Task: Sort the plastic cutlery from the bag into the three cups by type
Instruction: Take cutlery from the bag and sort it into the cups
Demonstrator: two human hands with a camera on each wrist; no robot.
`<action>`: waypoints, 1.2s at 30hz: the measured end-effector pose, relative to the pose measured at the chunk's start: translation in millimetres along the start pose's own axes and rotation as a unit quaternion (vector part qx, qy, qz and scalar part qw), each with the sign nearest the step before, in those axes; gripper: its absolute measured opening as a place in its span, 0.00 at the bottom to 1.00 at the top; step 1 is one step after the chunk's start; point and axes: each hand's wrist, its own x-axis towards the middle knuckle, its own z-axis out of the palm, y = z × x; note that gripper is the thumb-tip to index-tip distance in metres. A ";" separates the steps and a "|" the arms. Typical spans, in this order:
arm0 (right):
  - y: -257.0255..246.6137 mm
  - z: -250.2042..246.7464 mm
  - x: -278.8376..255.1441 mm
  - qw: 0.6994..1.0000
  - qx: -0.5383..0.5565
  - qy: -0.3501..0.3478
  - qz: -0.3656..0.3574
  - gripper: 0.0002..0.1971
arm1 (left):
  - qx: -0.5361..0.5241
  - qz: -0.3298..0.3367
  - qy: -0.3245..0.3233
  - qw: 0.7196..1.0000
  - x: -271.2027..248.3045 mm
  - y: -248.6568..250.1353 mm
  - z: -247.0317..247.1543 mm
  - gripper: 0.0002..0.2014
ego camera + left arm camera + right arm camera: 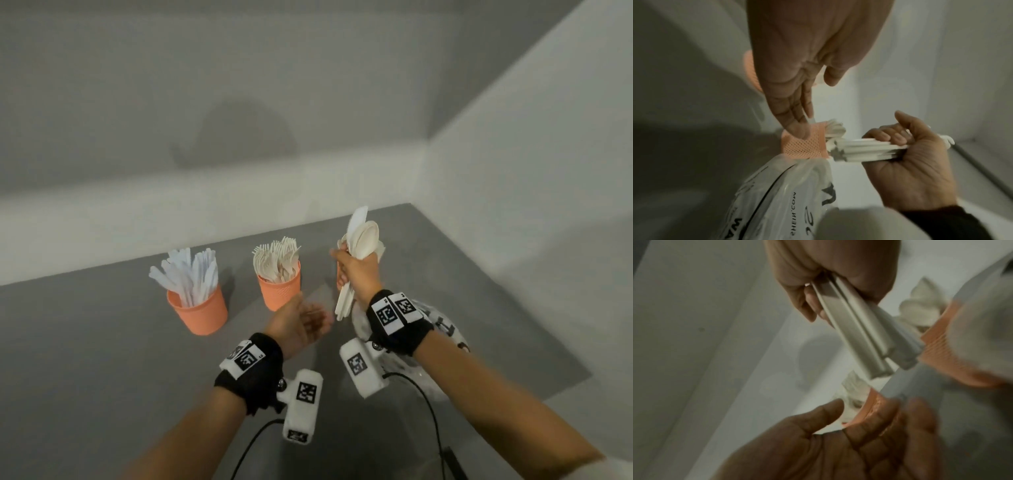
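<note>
My right hand [354, 270] grips a bundle of white cutlery [361, 236], spoon bowls and one serrated knife tip pointing up, handles hanging below the fist. In the right wrist view the handles [869, 331] slant down out of the curled fingers. My left hand [305, 320] is held open, palm up, just left of the handle ends and holds nothing. An orange cup of knives [200, 310] stands at the left and an orange cup of forks [279, 289] in the middle. A third orange cup [937, 350] with spoons is mostly hidden behind my right hand.
The clear printed plastic bag [442, 329] lies on the grey table [102, 342] under my right wrist. White walls close the table at the back and right. Black cables [428, 404] run off the wrist cameras near the front edge.
</note>
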 end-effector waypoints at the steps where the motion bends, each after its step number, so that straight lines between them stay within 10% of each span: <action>1: 4.2 11.6 -0.8 1.000 0.004 -0.008 -0.002 0.14 | -0.025 -0.016 -0.008 1.000 -5.1 -0.4 -6.9 0.25; 7: 37.0 67.1 -25.3 0.998 -0.026 -0.052 -0.002 0.04 | -0.096 -0.005 -0.058 0.994 -27.4 9.1 -28.3 0.34; 13: 59.3 99.2 -32.4 0.983 0.041 -0.127 0.130 0.07 | 0.052 0.072 0.002 0.996 -42.2 14.7 -58.0 0.24; 17: 53.5 100.1 -38.6 0.902 0.014 -0.345 0.260 0.23 | 0.089 0.209 0.028 0.974 -47.3 31.7 -75.4 0.15; 23: 51.8 105.4 -48.0 0.798 -0.021 -0.508 0.324 0.14 | 0.086 0.231 0.040 0.968 -48.3 50.1 -89.6 0.10; 36: 62.1 102.6 -47.4 0.912 -0.099 -0.376 0.132 0.06 | 0.159 0.260 0.166 0.938 -28.2 58.2 -82.7 0.15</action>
